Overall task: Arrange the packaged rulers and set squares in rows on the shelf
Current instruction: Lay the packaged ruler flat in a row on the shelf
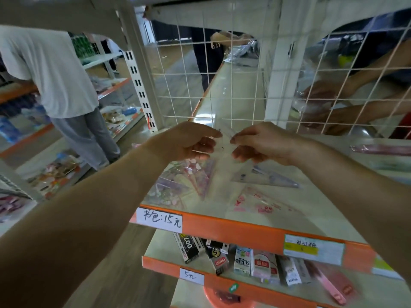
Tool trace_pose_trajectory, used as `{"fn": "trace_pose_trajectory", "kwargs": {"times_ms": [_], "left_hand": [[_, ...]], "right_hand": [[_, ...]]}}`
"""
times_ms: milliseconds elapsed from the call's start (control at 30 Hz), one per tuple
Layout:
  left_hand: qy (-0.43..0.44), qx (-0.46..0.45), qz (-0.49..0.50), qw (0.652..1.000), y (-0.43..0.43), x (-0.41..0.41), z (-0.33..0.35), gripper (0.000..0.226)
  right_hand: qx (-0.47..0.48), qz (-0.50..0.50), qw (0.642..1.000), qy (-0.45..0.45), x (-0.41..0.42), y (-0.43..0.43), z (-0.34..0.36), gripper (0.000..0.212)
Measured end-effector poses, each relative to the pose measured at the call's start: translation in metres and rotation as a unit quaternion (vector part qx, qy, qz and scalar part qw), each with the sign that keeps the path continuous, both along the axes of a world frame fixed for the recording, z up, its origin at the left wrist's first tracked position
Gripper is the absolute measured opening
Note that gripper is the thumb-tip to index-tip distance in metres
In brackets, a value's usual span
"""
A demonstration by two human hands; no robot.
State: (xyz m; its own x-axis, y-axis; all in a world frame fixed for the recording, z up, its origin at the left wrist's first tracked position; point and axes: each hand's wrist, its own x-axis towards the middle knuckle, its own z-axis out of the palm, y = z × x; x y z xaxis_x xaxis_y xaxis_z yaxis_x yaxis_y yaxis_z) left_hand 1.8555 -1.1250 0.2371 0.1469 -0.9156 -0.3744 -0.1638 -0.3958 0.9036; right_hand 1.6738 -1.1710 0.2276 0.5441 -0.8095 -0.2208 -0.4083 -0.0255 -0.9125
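A cream shelf with an orange front edge is backed by a white wire grid. Pink-patterned packets and a purple set square packet lie on it. Just above them, the left hand and right hand both pinch a clear packaged set square.
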Motion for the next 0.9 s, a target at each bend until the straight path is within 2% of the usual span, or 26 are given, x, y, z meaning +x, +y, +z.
{"fn": "trace_pose_trajectory", "kwargs": {"times_ms": [67, 167, 200, 267, 367, 433, 500, 667, 900], "left_hand": [[-0.011, 0.014, 0.008, 1.000, -0.001, 0.006, 0.002, 0.036], [0.047, 0.039, 0.015, 0.998, -0.002, 0.009, 0.004, 0.057], [0.067, 0.037, 0.015, 0.997, -0.003, 0.008, 0.005, 0.055], [0.091, 0.025, 0.014, 0.995, -0.003, 0.003, 0.007, 0.036], [0.114, 0.009, 0.007, 0.993, -0.002, 0.001, 0.006, 0.008], [0.098, -0.006, -0.002, 0.995, -0.003, 0.005, 0.003, 0.017], [0.074, -0.020, -0.009, 0.997, -0.005, 0.007, 0.000, 0.027], [0.044, -0.041, -0.026, 0.998, -0.012, 0.001, 0.000, 0.032], [-0.010, -0.059, -0.026, 0.998, -0.021, -0.024, 0.005, 0.020]], "right_hand": [[-0.025, -0.026, 0.999, -0.015, -0.001, -0.001, -0.001, 0.014], [-0.088, -0.033, 0.995, -0.010, -0.001, -0.003, -0.003, 0.017], [-0.103, -0.028, 0.994, -0.007, -0.001, -0.003, -0.004, 0.019], [-0.110, -0.018, 0.994, -0.003, -0.002, -0.004, -0.004, 0.024], [-0.069, -0.027, 0.997, -0.020, -0.009, -0.007, -0.003, 0.031], [-0.008, -0.039, 0.995, -0.088, -0.015, -0.006, 0.000, 0.028], [-0.001, -0.040, 0.992, -0.119, -0.020, -0.007, 0.001, 0.025], [-0.045, -0.054, 0.994, -0.078, -0.028, -0.011, -0.002, 0.026], [-0.095, -0.102, 0.990, -0.027, -0.049, -0.014, 0.001, 0.022]]}}
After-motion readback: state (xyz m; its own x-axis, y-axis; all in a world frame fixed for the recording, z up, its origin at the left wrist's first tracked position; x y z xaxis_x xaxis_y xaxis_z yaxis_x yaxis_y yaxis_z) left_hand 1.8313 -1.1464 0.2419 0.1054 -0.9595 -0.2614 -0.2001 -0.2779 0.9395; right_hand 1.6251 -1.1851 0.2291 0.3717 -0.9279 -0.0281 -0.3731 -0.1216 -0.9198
